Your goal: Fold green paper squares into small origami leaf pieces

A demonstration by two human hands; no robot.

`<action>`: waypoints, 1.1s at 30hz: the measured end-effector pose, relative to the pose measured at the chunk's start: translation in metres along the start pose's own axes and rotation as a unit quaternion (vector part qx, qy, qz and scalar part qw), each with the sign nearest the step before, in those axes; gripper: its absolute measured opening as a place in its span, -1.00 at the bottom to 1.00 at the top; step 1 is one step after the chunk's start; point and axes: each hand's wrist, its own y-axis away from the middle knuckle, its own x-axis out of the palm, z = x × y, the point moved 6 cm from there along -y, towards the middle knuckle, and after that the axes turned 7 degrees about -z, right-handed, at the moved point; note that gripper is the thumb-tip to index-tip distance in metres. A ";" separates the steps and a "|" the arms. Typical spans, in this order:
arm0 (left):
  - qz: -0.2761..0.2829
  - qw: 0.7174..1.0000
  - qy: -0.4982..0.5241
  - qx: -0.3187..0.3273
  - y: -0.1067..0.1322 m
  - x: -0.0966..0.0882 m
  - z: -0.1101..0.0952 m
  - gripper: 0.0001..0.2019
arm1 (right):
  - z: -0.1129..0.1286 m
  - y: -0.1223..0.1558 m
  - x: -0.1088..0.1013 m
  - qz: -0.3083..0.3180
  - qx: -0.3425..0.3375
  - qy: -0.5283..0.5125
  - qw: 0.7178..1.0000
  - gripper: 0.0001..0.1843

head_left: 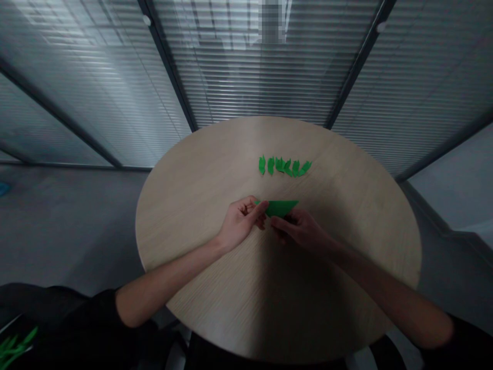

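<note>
A green sheet of paper (283, 207), folded into a triangle with its long edge away from me, is held over the middle of the table. My left hand (243, 218) pinches its left corner between thumb and fingers. At the lower right edge, the thumb and fingers of my right hand (296, 226) close on the same paper; some of those fingertips are hidden beneath it. Beyond the hands lies a row of several small folded green paper pieces (285, 166), some touching one another.
The round wooden table (185, 185) has its far edge close to a glass partition with blinds (262, 87). Some green strips (17, 347) show beside a dark sleeve at lower left. A blue object (3, 188) lies on the floor at far left.
</note>
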 end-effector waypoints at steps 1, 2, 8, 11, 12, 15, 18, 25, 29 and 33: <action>-0.004 1.000 0.000 0.002 0.000 -0.001 0.000 -0.49 | 0.000 0.000 0.001 0.008 0.001 -0.006 1.000 -0.51; -0.006 1.000 0.000 0.002 -0.001 -0.001 0.000 -0.49 | 0.000 0.000 0.002 0.012 0.001 -0.010 1.000 -0.51; 0.000 1.000 0.015 -0.004 0.000 0.000 0.000 -0.48 | 0.005 0.000 0.004 0.019 0.016 -0.024 0.999 -0.47; 0.012 1.000 0.013 0.000 0.001 0.002 -0.001 -0.48 | 0.008 -0.002 0.003 0.007 0.008 -0.054 0.998 -0.45; 0.016 1.000 0.012 0.002 0.001 0.003 -0.002 -0.48 | 0.009 -0.002 0.002 0.000 0.003 -0.061 0.998 -0.44; 0.022 1.000 0.011 0.003 0.002 0.003 -0.002 -0.49 | 0.007 -0.003 -0.002 -0.017 0.001 -0.057 0.998 -0.46; 0.020 1.000 0.007 -0.003 0.002 0.003 -0.001 -0.51 | 0.005 -0.003 -0.006 -0.025 -0.002 -0.019 0.999 -0.50; 0.013 1.000 -0.005 0.006 0.002 0.003 -0.001 -0.55 | 0.002 -0.001 -0.006 -0.024 0.024 0.011 0.999 -0.61; 0.017 1.000 0.001 0.008 0.003 0.004 -0.002 -0.54 | 0.000 -0.001 -0.006 -0.023 0.037 0.014 0.999 -0.60; 0.016 1.000 0.000 0.004 0.003 0.004 -0.001 -0.54 | 0.001 -0.001 -0.003 -0.009 0.035 0.019 0.999 -0.59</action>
